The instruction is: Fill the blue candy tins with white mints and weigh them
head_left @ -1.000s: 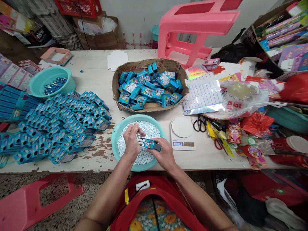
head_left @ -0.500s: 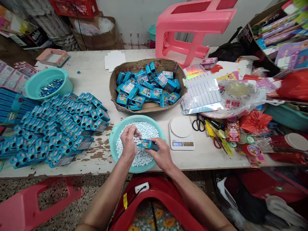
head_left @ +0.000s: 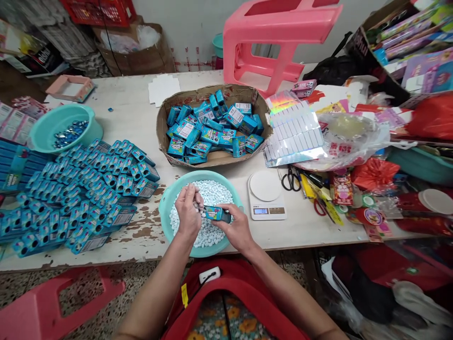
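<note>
A teal basin [head_left: 166, 189] of small white candies [head_left: 215, 189] stands at the table's front edge. Above it my right hand [head_left: 237, 226] grips a small blue candy box [head_left: 213, 213] between thumb and fingers, the box lying on its side. My left hand [head_left: 189, 212] is cupped at the box's left end, fingers curled round some white candies. The box's end and the candies nearly touch; my fingers partly hide the spot where they meet.
Many blue boxes [head_left: 106, 174] stand packed on the left, near a teal bowl [head_left: 95, 130] of shiny blue pieces. Behind is a cardboard tray [head_left: 166, 151] of blue boxes. To the right are a white scale [head_left: 267, 189], scissors [head_left: 290, 180] and a pink stool [head_left: 279, 35].
The box and both hands hold almost the same place over the basin. The left fingers have shifted slightly, and the whole view has moved a little.
</note>
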`<state>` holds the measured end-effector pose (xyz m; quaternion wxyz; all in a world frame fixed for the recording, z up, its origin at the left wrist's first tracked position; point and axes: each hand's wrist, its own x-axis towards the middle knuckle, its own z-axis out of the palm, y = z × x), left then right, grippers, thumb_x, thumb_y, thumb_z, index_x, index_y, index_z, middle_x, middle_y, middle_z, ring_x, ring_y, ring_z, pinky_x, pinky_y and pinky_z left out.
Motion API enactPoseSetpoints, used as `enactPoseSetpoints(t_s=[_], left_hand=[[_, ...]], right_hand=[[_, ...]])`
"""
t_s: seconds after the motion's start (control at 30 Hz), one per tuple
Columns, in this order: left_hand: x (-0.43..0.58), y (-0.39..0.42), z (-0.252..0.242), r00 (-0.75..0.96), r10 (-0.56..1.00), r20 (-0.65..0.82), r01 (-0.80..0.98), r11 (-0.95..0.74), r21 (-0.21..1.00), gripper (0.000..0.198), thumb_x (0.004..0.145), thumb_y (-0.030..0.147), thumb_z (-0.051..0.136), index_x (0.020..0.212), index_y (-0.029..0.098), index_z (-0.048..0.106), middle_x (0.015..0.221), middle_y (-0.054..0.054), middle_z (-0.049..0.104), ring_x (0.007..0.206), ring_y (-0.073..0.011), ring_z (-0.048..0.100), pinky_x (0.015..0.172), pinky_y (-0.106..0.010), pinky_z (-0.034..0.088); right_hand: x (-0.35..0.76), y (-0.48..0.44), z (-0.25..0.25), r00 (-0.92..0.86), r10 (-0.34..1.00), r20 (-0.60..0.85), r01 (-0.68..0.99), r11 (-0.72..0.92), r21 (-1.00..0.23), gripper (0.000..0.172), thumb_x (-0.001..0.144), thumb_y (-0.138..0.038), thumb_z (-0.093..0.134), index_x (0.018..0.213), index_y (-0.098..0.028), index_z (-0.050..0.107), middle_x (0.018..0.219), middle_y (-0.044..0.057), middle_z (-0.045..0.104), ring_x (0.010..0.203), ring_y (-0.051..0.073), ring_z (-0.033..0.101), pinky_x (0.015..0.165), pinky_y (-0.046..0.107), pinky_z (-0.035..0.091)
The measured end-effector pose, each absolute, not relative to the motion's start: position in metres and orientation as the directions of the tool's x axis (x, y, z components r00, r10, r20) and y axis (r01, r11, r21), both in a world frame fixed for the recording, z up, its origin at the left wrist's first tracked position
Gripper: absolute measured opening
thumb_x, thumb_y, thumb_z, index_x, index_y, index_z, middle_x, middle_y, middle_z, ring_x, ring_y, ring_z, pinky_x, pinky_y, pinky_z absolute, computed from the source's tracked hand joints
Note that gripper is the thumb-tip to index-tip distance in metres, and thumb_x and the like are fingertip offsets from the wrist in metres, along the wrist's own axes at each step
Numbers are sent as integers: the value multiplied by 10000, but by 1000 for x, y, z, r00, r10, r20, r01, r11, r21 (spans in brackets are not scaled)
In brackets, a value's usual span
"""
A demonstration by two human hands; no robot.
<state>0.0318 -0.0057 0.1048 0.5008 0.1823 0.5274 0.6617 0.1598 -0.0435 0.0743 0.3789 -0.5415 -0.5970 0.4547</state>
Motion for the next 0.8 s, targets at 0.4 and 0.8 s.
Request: enactPoseSetpoints(t_s=[0.4, 0.8], left_hand=[[39, -2, 100, -404, 870, -284, -345, 143, 928, 287, 801, 425, 610, 692, 167, 551, 454, 64, 394, 371, -50, 356, 360, -172, 263], [-22, -6, 54, -274, 932, -236, 367, 328, 870, 207, 689, 405, 655, 733, 203, 646, 840, -48, 657, 895, -241, 585, 787, -339, 460]], right_hand=[[160, -35, 58, -88, 991, -97, 215, -77, -974, 306, 666, -246, 721, 966, -234, 660, 961, 20, 684, 912, 209, 620, 801, 335, 474], [186, -32, 55, -110, 992, -60, 181, -40, -983, 314, 683, -243, 732, 983, -226, 641, 985, 29, 665, 940, 212, 613, 849, 352, 464]])
